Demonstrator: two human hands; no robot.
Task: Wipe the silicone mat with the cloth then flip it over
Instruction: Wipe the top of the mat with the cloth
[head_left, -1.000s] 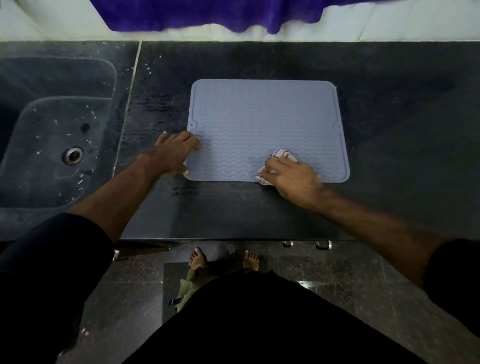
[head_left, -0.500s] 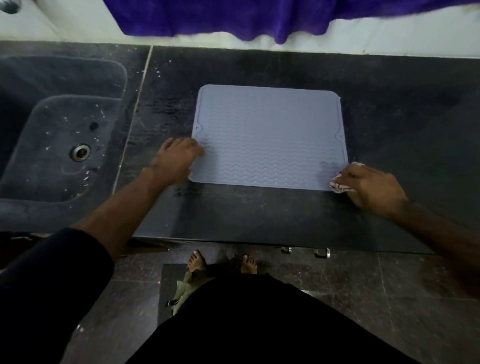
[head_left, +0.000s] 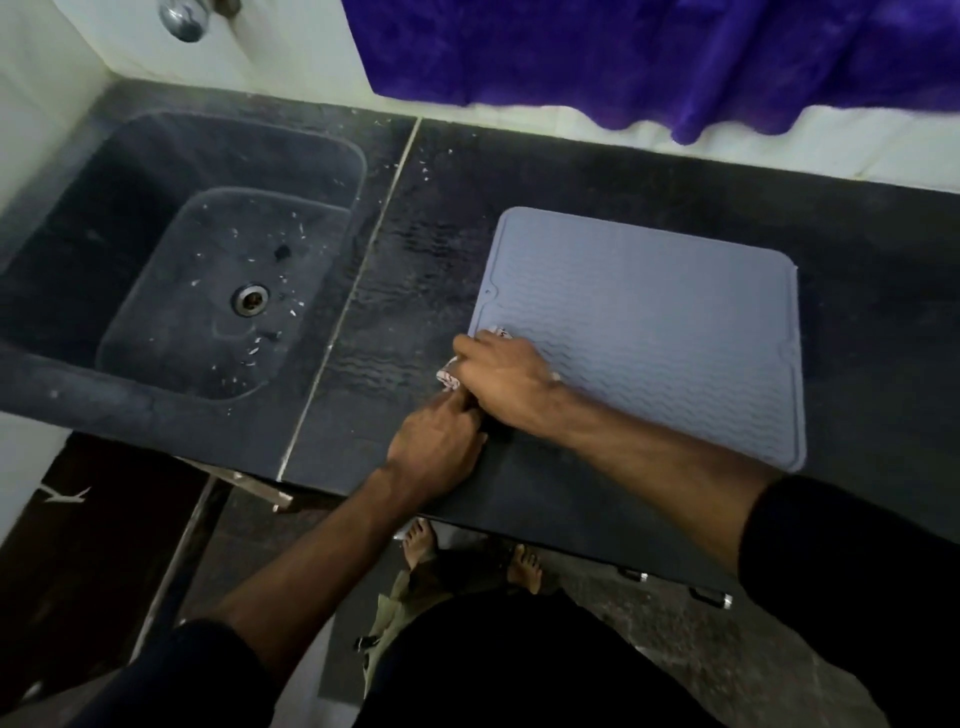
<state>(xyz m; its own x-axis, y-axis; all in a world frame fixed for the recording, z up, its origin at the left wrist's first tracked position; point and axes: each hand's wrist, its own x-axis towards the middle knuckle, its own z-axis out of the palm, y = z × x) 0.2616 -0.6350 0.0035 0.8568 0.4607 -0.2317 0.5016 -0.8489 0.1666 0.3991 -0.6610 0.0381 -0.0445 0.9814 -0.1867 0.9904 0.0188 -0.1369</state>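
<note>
— Lying flat on the dark stone surface (head_left: 597, 171), the grey-blue wavy-ribbed silicone mat (head_left: 660, 332) has bare stone behind it and to its right; its near edge sits close to the front lip.
— And its left side?
— Bare stone there too, then the dark recessed sink (head_left: 171, 395) beyond a pale seam.
— The hands?
— The right hand (head_left: 501, 379) crosses to the mat's near-left corner, its grip curled around a crumpled white patterned cloth (head_left: 449, 379). The left hand (head_left: 436, 441) rests touching it, fingers extended, holding nothing I can see.
</note>
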